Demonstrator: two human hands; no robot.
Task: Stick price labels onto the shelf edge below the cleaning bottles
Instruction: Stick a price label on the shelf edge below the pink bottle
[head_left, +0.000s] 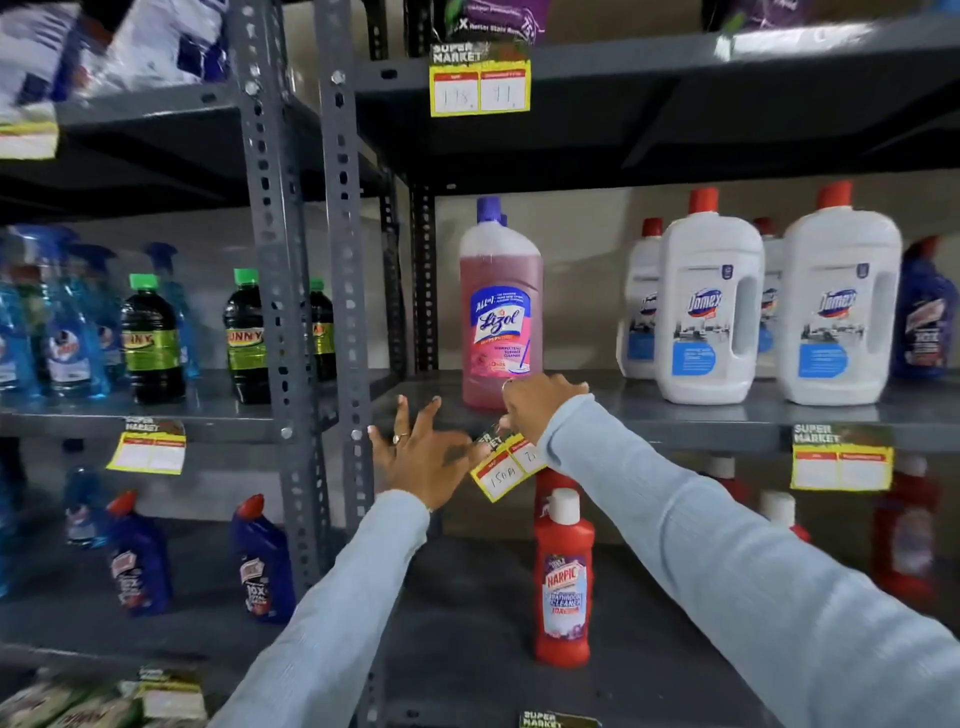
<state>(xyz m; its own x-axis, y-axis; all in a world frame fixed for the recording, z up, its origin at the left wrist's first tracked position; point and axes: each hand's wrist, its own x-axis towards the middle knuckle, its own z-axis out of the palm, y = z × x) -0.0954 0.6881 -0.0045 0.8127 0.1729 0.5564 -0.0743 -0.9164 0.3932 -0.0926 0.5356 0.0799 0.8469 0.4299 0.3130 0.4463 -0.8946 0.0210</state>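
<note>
A yellow price label (503, 470) with red headers and handwritten numbers hangs tilted at the grey shelf edge (675, 423), just below the pink Lizol bottle (501, 306). My right hand (535, 410) pinches the label's top against the edge. My left hand (421, 457) is beside the label on its left, fingers spread, thumb touching or nearly touching the label's corner; it holds nothing. White Domex bottles (709, 312) stand further right on the same shelf.
Other yellow labels hang at the upper shelf (480, 85), the left shelf (148, 447) and the right edge (841, 460). A red Harpic bottle (563, 577) stands right under my hands. Perforated grey uprights (345, 291) rise to the left; blue and green bottles fill the left bay.
</note>
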